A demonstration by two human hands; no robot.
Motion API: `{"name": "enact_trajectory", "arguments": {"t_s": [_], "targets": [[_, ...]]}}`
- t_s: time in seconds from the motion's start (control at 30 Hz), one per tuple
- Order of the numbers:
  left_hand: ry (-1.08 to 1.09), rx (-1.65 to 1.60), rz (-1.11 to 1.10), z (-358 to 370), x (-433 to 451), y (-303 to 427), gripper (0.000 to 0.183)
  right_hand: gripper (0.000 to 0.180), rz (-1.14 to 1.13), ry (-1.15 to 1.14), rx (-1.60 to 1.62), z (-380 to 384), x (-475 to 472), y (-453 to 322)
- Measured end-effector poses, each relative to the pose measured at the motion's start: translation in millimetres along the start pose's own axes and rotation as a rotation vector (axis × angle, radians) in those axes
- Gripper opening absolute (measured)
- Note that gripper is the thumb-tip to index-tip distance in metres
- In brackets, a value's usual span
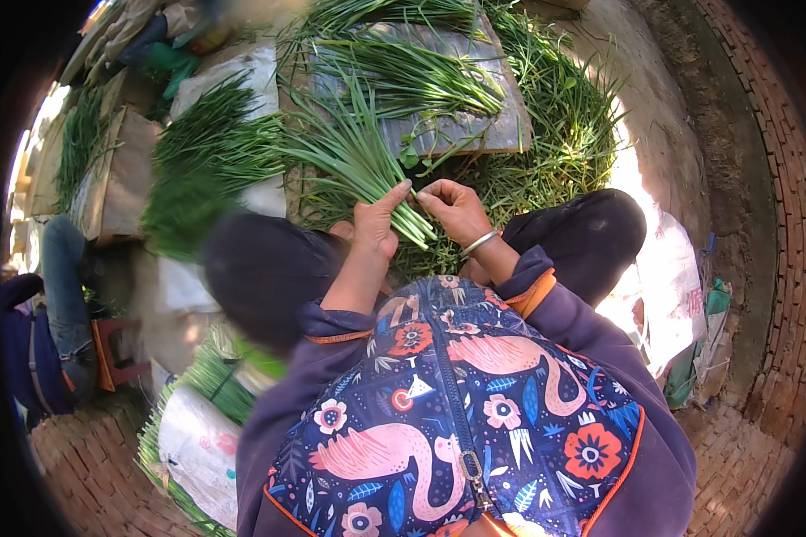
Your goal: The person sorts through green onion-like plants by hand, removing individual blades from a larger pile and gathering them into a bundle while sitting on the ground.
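My left hand (pixel 379 220) is closed around a bunch of long green leafy stalks (pixel 349 151), probably garlic chives, near their pale cut ends. The leaves fan out up and to the left. Thumb and forefinger of my right hand (pixel 453 209) pinch at the right edge of that bunch, on what looks like a thin stalk or leaf. A metal bangle circles the right wrist. Just beyond the hands, a flat board (pixel 470 134) carries a loose pile of the same stalks (pixel 436 77), their cut ends pointing right.
Loose green leaves (pixel 564 127) heap right of the board. More stalks (pixel 208 148) lie on white sacking at the left. A wrapped bundle (pixel 201 436) rests at lower left. Other people sit at the left, one in jeans (pixel 67 295). White sacks (pixel 672 288) lie right of my knee.
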State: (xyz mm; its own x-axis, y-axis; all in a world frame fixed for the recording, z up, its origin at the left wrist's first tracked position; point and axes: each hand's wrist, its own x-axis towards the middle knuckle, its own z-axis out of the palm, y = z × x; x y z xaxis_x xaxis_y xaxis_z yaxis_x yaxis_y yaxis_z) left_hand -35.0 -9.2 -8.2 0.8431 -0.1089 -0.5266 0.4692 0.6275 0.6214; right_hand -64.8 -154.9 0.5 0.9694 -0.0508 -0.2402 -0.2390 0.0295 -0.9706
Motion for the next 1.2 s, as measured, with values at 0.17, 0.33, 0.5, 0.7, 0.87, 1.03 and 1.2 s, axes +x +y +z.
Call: {"name": "enact_trajectory", "arguments": {"t_s": [0.17, 0.33, 0.5, 0.7, 0.87, 1.03, 1.2], "targets": [[-0.004, 0.014, 0.017, 3, -1, 2, 0.017, 0.016, 0.0, -0.006, 0.034, -8, -2, 4], [0.002, -0.028, 0.009, -1, -1, 5, 0.017, 0.018, 0.178, -0.219, 0.392, -38, -30, -34], [-0.019, -0.079, 0.018, -3, 2, 5, 0.016, 0.022, 0.241, -0.328, -0.031, -72, -45, -41], [-0.027, -0.041, 0.039, -1, 1, 4, 0.018, 0.03, -0.125, -0.061, -0.528, -28, -29, -50], [-0.046, -0.03, 0.073, -7, 3, 0, 0.026, 0.015, -0.505, 0.044, -0.876, -10, -18, -44], [0.005, 0.012, 0.053, -3, 1, 1, 0.025, 0.012, -0.622, 0.065, -1.063, -14, -22, -42], [-0.011, 0.0, 0.028, 0, -2, 3, 0.023, 0.013, -0.579, -0.056, -1.01, -26, -23, -48]]}}
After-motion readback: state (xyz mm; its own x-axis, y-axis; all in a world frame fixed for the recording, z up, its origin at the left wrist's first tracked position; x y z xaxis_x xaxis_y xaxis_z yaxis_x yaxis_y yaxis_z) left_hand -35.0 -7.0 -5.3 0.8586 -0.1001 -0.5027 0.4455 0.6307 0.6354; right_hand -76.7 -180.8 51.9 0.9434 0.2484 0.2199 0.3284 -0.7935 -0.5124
